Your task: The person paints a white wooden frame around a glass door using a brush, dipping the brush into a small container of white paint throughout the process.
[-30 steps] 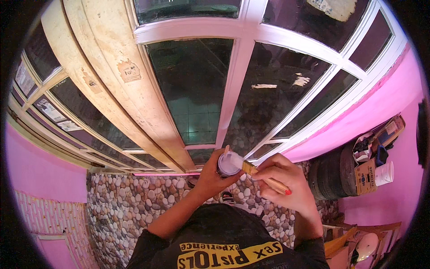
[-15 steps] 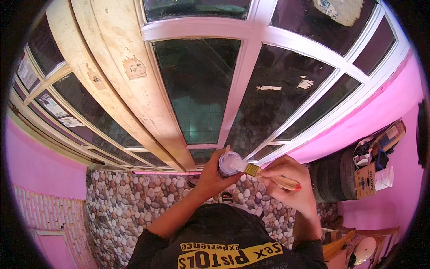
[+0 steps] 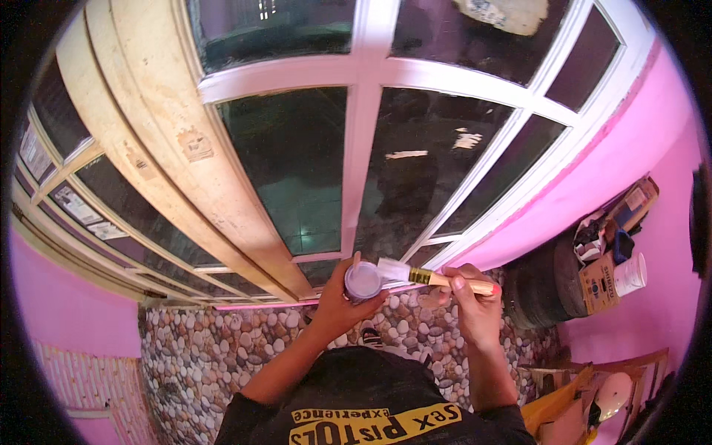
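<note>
My left hand [image 3: 343,300] is wrapped round a small paint can [image 3: 363,281] filled with pale paint, a short wooden stick [image 3: 357,258] standing at its rim. In my right hand [image 3: 472,304] is a paintbrush [image 3: 443,280], gripped by its wooden handle with a red tip. Its bristles are coated white and point left, just above the can's right edge. Beyond both hands rises a window frame [image 3: 363,148] with white-painted bars and dark glass panes [image 3: 285,163].
Left of the white frame stands a bare cream wooden post [image 3: 189,170] with torn sticker remains. At the right, stacked tires [image 3: 545,293], a cardboard box [image 3: 599,285] and a white bucket [image 3: 630,274] stand by the pink wall [image 3: 667,156]. Pebble-patterned flooring [image 3: 200,356] lies below.
The brush has lifted out of the can's mouth and moved to the right, now lying more level. My right-hand fingers have shifted along the handle. The view has turned slightly.
</note>
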`<state>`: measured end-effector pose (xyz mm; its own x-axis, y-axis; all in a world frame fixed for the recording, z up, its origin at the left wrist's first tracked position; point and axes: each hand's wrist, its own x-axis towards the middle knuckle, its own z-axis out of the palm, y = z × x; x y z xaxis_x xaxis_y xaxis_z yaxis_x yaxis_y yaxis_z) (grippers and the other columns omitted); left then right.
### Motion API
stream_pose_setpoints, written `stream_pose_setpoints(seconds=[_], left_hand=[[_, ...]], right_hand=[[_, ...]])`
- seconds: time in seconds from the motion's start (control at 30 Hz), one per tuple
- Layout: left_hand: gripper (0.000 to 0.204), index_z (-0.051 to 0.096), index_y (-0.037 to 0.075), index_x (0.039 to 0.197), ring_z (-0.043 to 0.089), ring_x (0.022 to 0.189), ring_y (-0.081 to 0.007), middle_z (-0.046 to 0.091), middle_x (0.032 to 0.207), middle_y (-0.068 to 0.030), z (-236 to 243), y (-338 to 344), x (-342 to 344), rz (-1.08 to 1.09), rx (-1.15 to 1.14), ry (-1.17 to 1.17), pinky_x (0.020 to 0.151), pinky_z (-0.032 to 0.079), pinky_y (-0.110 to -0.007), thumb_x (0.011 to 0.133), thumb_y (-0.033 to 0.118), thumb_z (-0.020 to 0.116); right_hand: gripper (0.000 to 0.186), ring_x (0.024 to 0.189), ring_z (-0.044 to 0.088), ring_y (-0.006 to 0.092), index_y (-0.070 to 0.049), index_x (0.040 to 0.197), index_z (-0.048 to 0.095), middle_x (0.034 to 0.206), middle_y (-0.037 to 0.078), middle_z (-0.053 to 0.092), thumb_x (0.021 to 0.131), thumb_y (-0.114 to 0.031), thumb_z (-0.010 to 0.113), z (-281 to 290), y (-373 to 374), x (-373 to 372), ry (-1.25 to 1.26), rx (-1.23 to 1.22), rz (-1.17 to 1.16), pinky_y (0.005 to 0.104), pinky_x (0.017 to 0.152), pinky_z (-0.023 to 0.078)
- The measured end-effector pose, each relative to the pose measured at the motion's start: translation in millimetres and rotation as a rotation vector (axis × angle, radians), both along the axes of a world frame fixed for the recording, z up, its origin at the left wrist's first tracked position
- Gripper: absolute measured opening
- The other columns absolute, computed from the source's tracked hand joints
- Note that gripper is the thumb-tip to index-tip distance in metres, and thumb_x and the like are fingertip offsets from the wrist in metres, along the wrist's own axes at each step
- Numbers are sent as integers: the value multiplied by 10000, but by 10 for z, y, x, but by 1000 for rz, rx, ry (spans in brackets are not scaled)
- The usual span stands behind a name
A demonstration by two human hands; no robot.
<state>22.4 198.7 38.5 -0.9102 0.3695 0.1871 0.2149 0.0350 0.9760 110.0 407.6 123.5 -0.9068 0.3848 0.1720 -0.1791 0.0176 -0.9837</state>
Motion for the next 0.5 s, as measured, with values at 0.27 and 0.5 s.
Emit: stream_pose_setpoints(seconds=[0.27, 0.5], left_hand=[[726, 448, 22, 1330, 616, 1049, -184, 610, 1136, -103, 14, -9, 64, -26, 63, -111, 913, 511, -333, 776, 207, 878], [677, 469, 13, 1272, 643, 1099, -202, 657, 1197, -124, -83, -50, 96, -17, 17, -39, 951, 525, -361, 768, 208, 876]], right_hand=[[355, 668, 624, 210, 52, 1226, 604, 838, 150, 657, 991, -212, 639, 194, 95, 24, 260, -182, -135, 311, 620, 519], [251, 804, 636, 227, 46, 1195, 623, 1047, 168, 638, 961, -41, 598, 453, 200, -376, 750, 227, -239, 341, 742, 527]])
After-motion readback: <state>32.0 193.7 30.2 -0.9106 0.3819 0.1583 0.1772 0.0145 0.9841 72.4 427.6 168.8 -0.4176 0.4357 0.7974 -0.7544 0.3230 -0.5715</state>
